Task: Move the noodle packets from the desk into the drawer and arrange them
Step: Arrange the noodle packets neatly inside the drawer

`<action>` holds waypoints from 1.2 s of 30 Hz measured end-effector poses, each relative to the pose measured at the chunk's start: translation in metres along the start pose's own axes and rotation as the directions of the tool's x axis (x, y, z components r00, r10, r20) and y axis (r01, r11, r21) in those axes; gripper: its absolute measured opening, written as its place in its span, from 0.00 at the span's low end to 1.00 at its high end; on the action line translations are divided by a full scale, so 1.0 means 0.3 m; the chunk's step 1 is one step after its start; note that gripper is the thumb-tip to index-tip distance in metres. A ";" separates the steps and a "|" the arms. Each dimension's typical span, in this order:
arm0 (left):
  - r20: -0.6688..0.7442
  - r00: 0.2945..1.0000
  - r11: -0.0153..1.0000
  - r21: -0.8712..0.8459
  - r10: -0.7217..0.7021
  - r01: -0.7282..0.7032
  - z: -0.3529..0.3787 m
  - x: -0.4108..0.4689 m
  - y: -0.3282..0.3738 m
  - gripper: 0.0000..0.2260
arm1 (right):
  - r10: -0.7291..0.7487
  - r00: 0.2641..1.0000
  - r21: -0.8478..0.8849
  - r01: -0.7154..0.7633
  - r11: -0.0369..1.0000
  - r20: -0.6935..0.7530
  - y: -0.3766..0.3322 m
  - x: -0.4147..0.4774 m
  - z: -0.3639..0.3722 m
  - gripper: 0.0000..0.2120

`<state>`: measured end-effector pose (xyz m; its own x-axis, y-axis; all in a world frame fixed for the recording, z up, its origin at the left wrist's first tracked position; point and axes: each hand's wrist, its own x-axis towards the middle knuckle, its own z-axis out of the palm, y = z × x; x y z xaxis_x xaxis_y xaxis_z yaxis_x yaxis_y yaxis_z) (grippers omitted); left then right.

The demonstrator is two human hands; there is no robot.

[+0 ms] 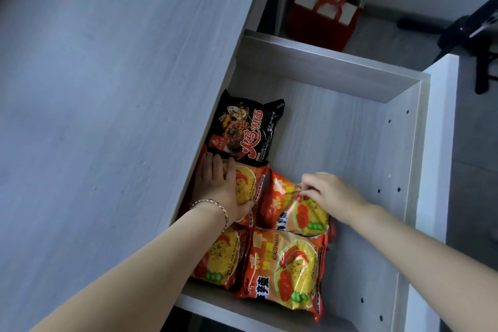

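Five packets lay in the open drawer [350,127], all against its left half; the right half of the pale wood-grain floor was bare. The desk [107,89], same pale grain, filled the left of the view and overhung the drawer's left edge. Beyond the drawer's far wall, a red and white bag [324,15] stood on a grey floor, with a black stand [469,32] at far right.

The black packet [244,129] lay farthest in, flat, apart from both hands. Just near of it lay an orange packet [249,188], and the left hand [219,191] rested on this one palm down, fingers spread flat, thumb hooked over its near edge. A bracelet [213,205] circled that wrist. To the right, touching it, a second orange packet [296,210] sat tilted, its far end raised. The right hand [327,197] pinched that packet's upper edge between thumb and fingertips, the other fingers curled. Two more orange packets occupied the near row: the left one [218,259] partly under the left forearm, the right one [285,269] flat against the drawer's near wall.
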<state>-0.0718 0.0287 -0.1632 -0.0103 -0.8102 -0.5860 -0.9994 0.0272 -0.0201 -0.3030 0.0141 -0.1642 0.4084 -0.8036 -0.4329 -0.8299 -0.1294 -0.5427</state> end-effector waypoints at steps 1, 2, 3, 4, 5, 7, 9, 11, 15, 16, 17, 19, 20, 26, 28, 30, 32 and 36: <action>0.008 1.000 1.000 -0.007 -0.002 0.002 -0.002 -0.001 -0.001 0.47 | -0.019 0.999 0.036 0.020 0.999 -0.032 -0.028 0.009 0.024 0.08; 0.018 1.000 1.000 -0.015 -0.006 0.006 -0.005 -0.001 -0.002 0.47 | -0.027 0.998 0.067 0.031 0.997 -0.060 -0.051 0.018 0.045 0.08; 0.032 0.999 1.000 -0.018 -0.012 0.013 -0.010 -0.004 -0.003 0.47 | -0.028 0.996 0.094 0.036 0.995 -0.079 -0.066 0.025 0.063 0.08; 0.044 0.999 1.000 -0.015 -0.020 0.021 -0.016 -0.008 -0.003 0.47 | -0.013 0.996 0.125 0.024 0.992 -0.089 -0.070 0.030 0.075 0.07; 0.049 0.998 1.000 0.000 -0.026 0.026 -0.023 -0.014 -0.002 0.46 | 0.022 0.995 0.190 -0.003 0.982 -0.095 -0.068 0.030 0.081 0.07; -0.009 1.000 0.998 0.061 0.008 -0.008 -0.033 -0.030 0.010 0.44 | 0.138 0.984 0.359 -0.089 0.929 -0.113 -0.053 0.017 0.083 0.10; -0.131 0.969 0.971 0.145 0.209 -0.190 -0.038 -0.051 0.044 0.38 | 0.257 0.947 0.480 -0.137 0.867 -0.193 -0.032 -0.007 0.070 0.09; -0.131 0.880 0.882 0.202 0.456 -0.426 -0.036 -0.065 0.107 0.34 | 0.369 0.887 0.585 -0.148 0.797 -0.278 -0.015 -0.036 0.043 0.03; 0.078 0.852 0.841 0.134 0.518 -0.524 -0.033 -0.026 0.249 0.39 | 0.434 0.826 0.618 -0.137 0.774 -0.360 -0.011 -0.106 -0.044 0.13; 0.108 0.858 0.848 0.136 0.501 -0.512 -0.034 -0.009 0.272 0.39 | 0.427 0.828 0.606 -0.138 0.783 -0.363 -0.011 -0.122 -0.063 0.14; 0.137 0.862 0.849 0.153 0.489 -0.506 -0.032 0.006 0.290 0.39 | 0.417 0.830 0.603 -0.127 0.788 -0.370 -0.010 -0.138 -0.078 0.14; 0.204 0.852 0.832 0.200 0.482 -0.518 -0.041 0.032 0.323 0.39 | 0.407 0.829 0.583 -0.125 0.803 -0.383 0.000 -0.179 -0.108 0.13; 0.240 0.849 0.828 0.212 0.470 -0.518 -0.047 0.043 0.331 0.40 | 0.401 0.833 0.562 -0.136 0.816 -0.382 0.002 -0.194 -0.119 0.13; 0.268 0.868 0.806 0.331 0.418 -0.490 -0.071 0.028 0.332 0.43 | 0.346 0.755 0.258 -0.239 0.936 -0.557 0.014 -0.294 -0.153 0.06; 0.188 0.877 0.795 0.371 0.442 -0.480 -0.082 -0.011 0.312 0.41 | 0.378 0.722 0.225 -0.304 0.926 -0.580 0.014 -0.321 -0.161 0.09; 0.032 0.886 0.822 0.360 0.462 -0.441 -0.115 -0.053 0.273 0.35 | 0.460 0.690 0.235 -0.401 0.886 -0.559 0.026 -0.333 -0.166 0.16; -0.201 0.881 0.887 0.277 0.429 -0.369 -0.178 -0.089 0.208 0.30 | 0.584 0.638 0.266 -0.528 0.806 -0.502 0.039 -0.342 -0.178 0.26; -0.487 0.836 0.967 0.160 0.254 -0.200 -0.298 -0.116 -0.003 0.30 | 0.764 0.575 0.443 -0.627 0.641 -0.292 0.040 -0.341 -0.204 0.39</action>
<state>-0.0735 0.0046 -0.0704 -0.2778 -0.9554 -0.1007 -0.9588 0.2821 -0.0318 -0.3779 0.0591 -0.0824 -0.5107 -0.7307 -0.4531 -0.6194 0.6782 -0.3956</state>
